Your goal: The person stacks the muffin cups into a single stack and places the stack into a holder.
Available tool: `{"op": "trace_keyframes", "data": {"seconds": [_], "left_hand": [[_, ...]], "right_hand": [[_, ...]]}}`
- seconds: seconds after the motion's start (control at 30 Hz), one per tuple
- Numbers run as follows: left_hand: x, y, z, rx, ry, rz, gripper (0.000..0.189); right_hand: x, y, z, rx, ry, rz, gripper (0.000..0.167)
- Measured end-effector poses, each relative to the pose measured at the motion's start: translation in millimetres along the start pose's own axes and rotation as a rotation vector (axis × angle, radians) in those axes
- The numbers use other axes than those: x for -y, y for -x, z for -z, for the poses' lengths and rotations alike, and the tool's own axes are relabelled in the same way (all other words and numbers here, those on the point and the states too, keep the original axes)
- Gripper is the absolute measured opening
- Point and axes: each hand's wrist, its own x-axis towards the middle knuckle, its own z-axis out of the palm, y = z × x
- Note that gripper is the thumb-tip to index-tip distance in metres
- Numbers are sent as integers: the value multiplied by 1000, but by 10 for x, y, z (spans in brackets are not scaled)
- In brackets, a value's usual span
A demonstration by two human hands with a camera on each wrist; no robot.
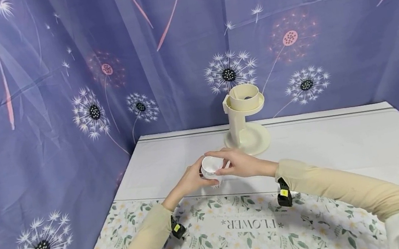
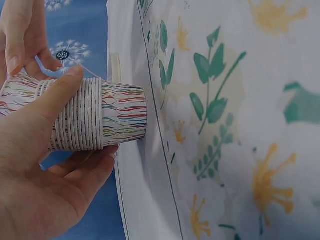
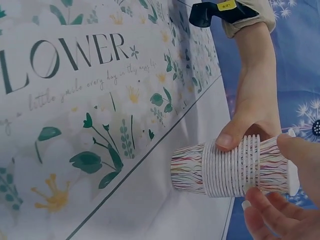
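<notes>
Cup stack [image 2: 90, 122]: here it is, nested paper cups just below the centre of the head view, over the white desk [image 1: 322, 140], with the cream stand [image 1: 237, 125] higher and to the right
Left hand [image 1: 193, 178]: fingers curled round the ribbed middle, thumb across from them
Right hand [image 1: 239, 163]: thumb and fingers pinching the top cup [image 3: 272, 162] near its rim
Tight nesting: watch this, the cups may cling, so a straight tug could bring two away together
Thin walls: too hard a squeeze and the paper might buckle, jamming the nest
Lower cups: too slack a left-hand hold and they could slide off towards the desk
Open mouth: facing up at the head camera, narrow base downward; whether that base touches the desk, I cannot tell
Long axis: near upright, it seems, running sideways across both wrist views, mouth leftward in the left one, rightward in the right
</notes>
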Motion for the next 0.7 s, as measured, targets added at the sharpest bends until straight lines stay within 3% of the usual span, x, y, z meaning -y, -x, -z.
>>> {"op": "trace_keyframes", "data": {"seconds": [0.3,0.47,0.7], "left_hand": [[-8,-9,-5,-12,-9,-16,70],[-5,-6,-15,-12,-12,-7,62],[3,-8,-8,-16,1,-21,66]], "right_hand": [[18,-23,-22,26,115,-72,60],[12,-14,-25,66,109,-87,55],[-24,21,-17,119,101,-99,54]]}}
